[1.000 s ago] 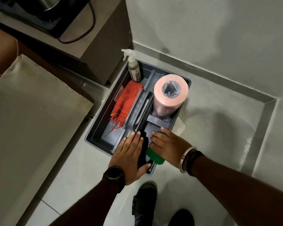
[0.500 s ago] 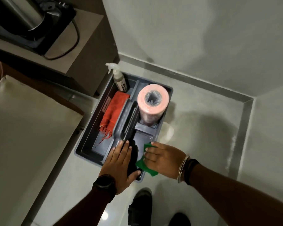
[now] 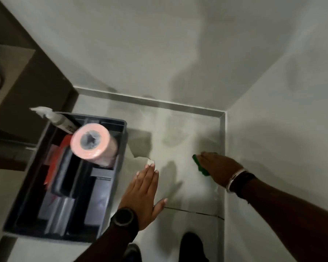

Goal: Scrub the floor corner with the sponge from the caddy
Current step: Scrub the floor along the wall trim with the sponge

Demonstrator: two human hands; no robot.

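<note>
My right hand [image 3: 217,166] grips a green sponge [image 3: 199,165] and holds it low over the pale floor, close to the right wall and short of the floor corner [image 3: 221,118]. Only the sponge's left edge shows past my fingers. My left hand [image 3: 143,193] hovers flat with fingers apart beside the right wall of the grey caddy [image 3: 119,186], holding nothing. The caddy sits on the floor at the left.
In the caddy stand a pink roll [image 3: 93,146], a white spray bottle [image 3: 53,118] and an orange cloth [image 3: 52,167]. A brown cabinet [image 3: 32,76] is at the far left. A white scrap [image 3: 143,158] lies by the caddy. My dark shoes [image 3: 191,246] are below.
My right hand has lifted the green sponge out of the caddy and carried it right, toward the corner. My left hand came off the caddy and moved right. The view swung right.
</note>
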